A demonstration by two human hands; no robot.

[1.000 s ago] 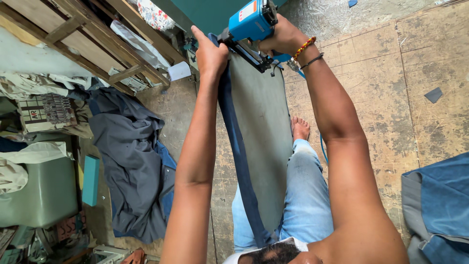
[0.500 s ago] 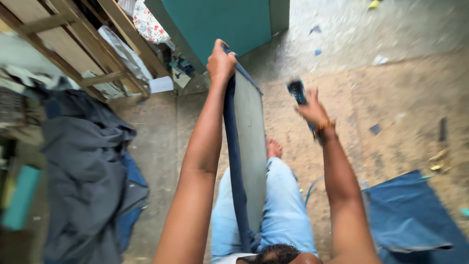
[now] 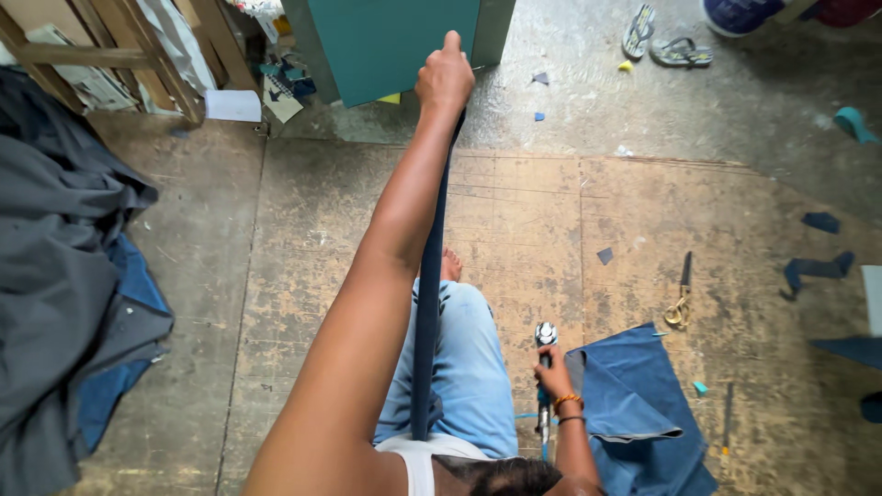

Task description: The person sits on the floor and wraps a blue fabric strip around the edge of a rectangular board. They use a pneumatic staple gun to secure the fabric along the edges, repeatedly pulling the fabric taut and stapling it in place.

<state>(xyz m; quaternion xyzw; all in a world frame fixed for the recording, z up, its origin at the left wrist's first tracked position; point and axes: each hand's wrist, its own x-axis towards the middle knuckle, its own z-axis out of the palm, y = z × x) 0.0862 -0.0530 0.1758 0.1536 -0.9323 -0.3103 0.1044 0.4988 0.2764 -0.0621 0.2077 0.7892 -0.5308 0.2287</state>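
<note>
Left hand (image 3: 446, 78) is gripping the top edge of a dark blue fabric-covered panel (image 3: 426, 303), fingers closed round it; the panel is standing on edge, seen edge-on, running down toward the person's jeans. Right hand (image 3: 551, 375) is wrapped around a staple gun (image 3: 546, 367), holding it low beside the right knee, just above the floor (image 3: 303, 239). Blue cloth (image 3: 634, 404) is lying beside that hand. Scissors (image 3: 681, 298) are lying farther right. Grey fabric (image 3: 55, 276) is piling at left.
</note>
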